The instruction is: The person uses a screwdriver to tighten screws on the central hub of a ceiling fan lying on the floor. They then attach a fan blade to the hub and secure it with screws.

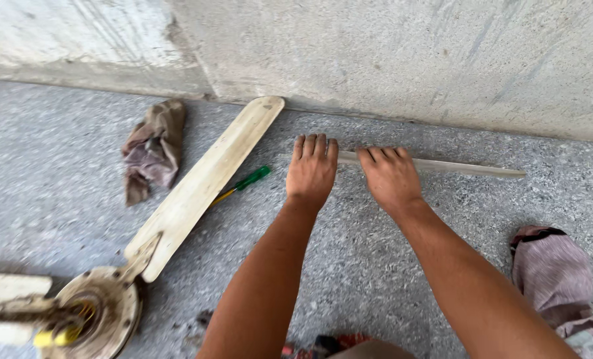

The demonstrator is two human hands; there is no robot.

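Note:
My left hand (312,169) and my right hand (391,175) lie side by side, palms down, on a long cream fan blade (469,167) that lies flat on the speckled floor near the wall. The fingers of both hands curl over the blade's far edge, covering its left end. To the left, a second cream blade (203,183) runs diagonally from the wall down to a round dirty fan motor housing (100,312). A green-handled screwdriver (246,181) pokes out from under that blade, just left of my left hand.
A crumpled brown rag (153,149) lies on the floor at the left. A pinkish cloth (554,276) sits at the lower right. The grey concrete wall (376,53) runs along the back. Another blade stub (10,289) shows at the far left.

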